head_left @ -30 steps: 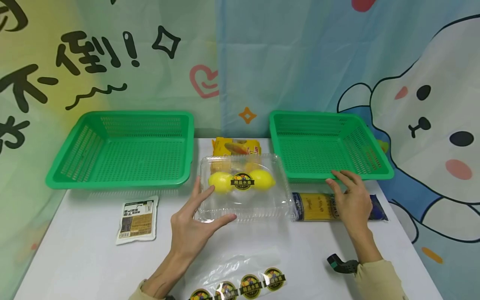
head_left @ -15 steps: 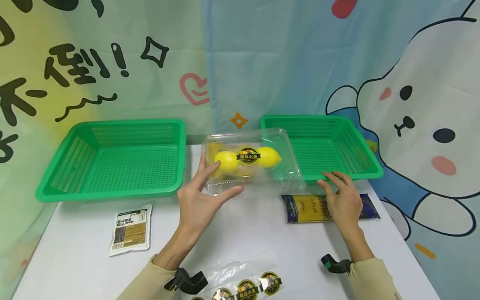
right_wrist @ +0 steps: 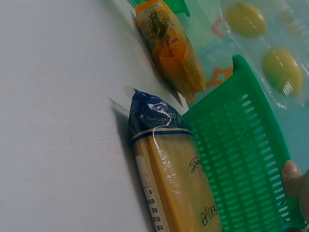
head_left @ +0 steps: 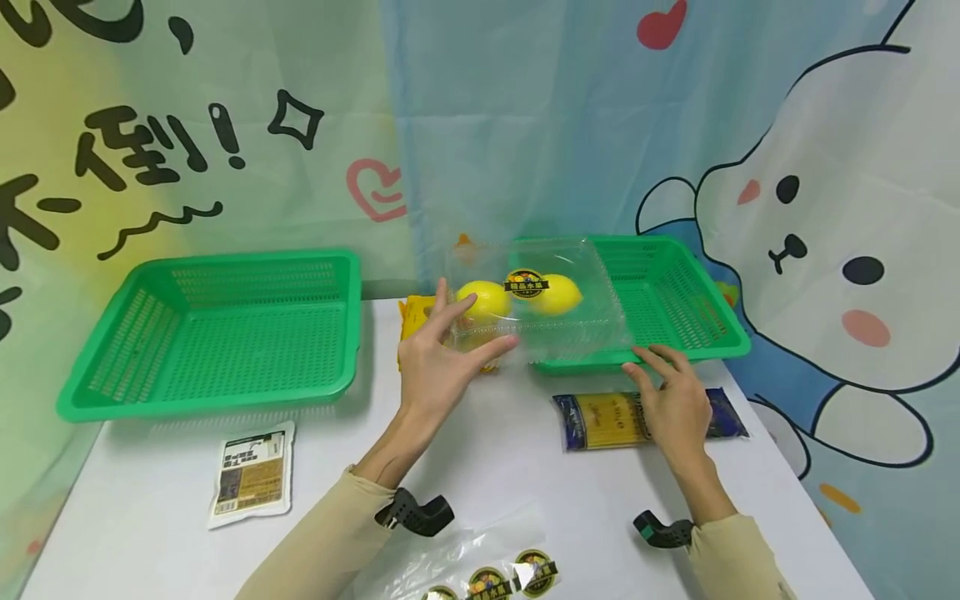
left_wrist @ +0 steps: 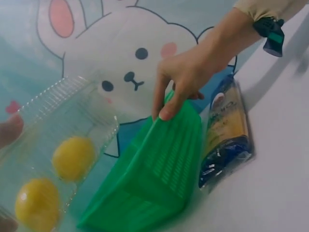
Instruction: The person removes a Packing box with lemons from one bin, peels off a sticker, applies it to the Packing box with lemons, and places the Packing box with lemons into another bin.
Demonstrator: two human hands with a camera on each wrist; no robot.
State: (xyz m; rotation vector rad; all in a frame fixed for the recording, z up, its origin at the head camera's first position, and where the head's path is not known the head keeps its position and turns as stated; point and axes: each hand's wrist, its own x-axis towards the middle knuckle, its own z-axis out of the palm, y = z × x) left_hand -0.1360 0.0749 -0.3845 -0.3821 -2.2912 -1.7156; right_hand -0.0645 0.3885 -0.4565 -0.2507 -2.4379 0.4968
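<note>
A clear plastic clamshell box (head_left: pixel 592 312) with two lemons (head_left: pixel 558 294) inside is raised off the table, overlapping the left part of the right green basket (head_left: pixel 675 287) in the head view. My left hand (head_left: pixel 438 367) grips its left end, thumb along the near edge. My right hand (head_left: pixel 675 408) pinches the near rim of that basket; the left wrist view shows its thumb and fingers (left_wrist: pixel 166 108) on either side of the rim. Below the right hand lies a pack of spaghetti (head_left: pixel 603 419), partly hidden by it in the head view.
Another green basket (head_left: pixel 255 342) stands at the left. A yellow snack bag (right_wrist: pixel 169 48) lies behind my left hand. A white-and-brown pouch (head_left: pixel 252 475) rests in front of the left basket. Near the front edge is a clear sheet with round stickers (head_left: pixel 480 558).
My left hand has lifted the clamshell box and carried it away and rightward, over the right basket. The right hand keeps its hold at the basket's rim. The head view has shifted slightly.
</note>
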